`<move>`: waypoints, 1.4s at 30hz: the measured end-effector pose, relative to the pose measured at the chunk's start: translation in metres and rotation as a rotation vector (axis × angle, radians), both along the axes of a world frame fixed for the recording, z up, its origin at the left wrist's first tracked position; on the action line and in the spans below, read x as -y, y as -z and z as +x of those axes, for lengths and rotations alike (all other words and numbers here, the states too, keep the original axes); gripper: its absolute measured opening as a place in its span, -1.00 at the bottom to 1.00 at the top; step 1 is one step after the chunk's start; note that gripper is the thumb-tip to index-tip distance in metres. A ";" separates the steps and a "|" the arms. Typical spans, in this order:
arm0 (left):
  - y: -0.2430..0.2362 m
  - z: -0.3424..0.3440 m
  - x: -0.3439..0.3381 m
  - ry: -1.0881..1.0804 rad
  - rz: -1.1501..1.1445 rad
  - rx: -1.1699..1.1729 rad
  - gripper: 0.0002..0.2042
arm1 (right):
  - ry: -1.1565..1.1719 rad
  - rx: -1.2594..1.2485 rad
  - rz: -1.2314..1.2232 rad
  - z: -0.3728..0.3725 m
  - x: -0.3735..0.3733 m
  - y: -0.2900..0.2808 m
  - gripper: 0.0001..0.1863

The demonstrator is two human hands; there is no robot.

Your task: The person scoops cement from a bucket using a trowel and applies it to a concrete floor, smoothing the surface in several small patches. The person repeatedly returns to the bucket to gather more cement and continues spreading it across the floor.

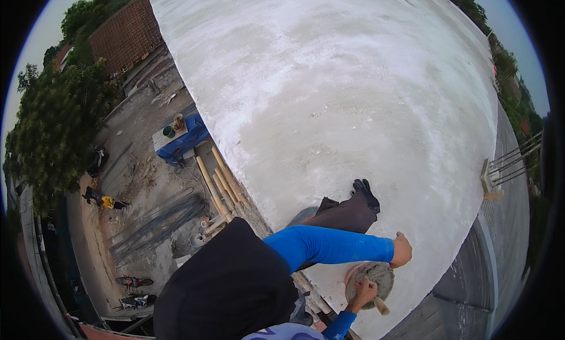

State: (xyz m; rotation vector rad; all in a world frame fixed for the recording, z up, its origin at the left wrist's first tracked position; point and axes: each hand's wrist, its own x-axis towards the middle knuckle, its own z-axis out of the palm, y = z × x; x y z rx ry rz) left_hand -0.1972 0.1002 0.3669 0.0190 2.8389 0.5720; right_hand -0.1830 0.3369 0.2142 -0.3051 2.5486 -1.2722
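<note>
My left hand (402, 250) reaches across to the right in a blue sleeve. It is closed in a fist above the pale slab, just past the top of a round bucket (349, 284) with a pinkish wall. Grey, wet-looking mortar (384, 276) fills the bucket. Over the mortar is my right hand (364, 290), its fingers drawn together; what they hold, if anything, is hidden. A light-coloured handle (381, 306) sticks out at the bucket's lower right, close to the right hand. Its other end cannot be seen.
A broad whitish slab (329, 140) spreads ahead, with my dark-clad foot (366, 196) on it. Beyond its left edge the ground lies far below, with bamboo poles (215, 181), steel rods (156, 228), a blue-draped table (185, 141) and a person (107, 202). Bare rebar (517, 163) projects at right.
</note>
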 end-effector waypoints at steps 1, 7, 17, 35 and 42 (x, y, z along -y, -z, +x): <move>0.001 -0.002 -0.002 -0.003 0.007 -0.011 -0.58 | 0.098 0.101 -0.100 -0.004 -0.008 -0.004 -0.70; -0.006 -0.010 -0.011 0.036 0.012 0.066 -0.53 | 0.096 0.155 -0.113 -0.021 -0.030 -0.027 -0.66; -0.032 0.024 0.005 -0.098 0.028 0.124 -0.59 | 0.033 0.243 -0.006 -0.035 -0.051 -0.070 -0.46; -0.080 0.120 -0.048 0.216 0.273 -0.165 -0.82 | -0.069 0.535 -0.053 -0.042 -0.050 -0.109 -0.63; -0.041 0.086 -0.097 0.547 0.147 0.249 -0.70 | 0.111 0.637 0.153 -0.053 -0.058 -0.140 -0.56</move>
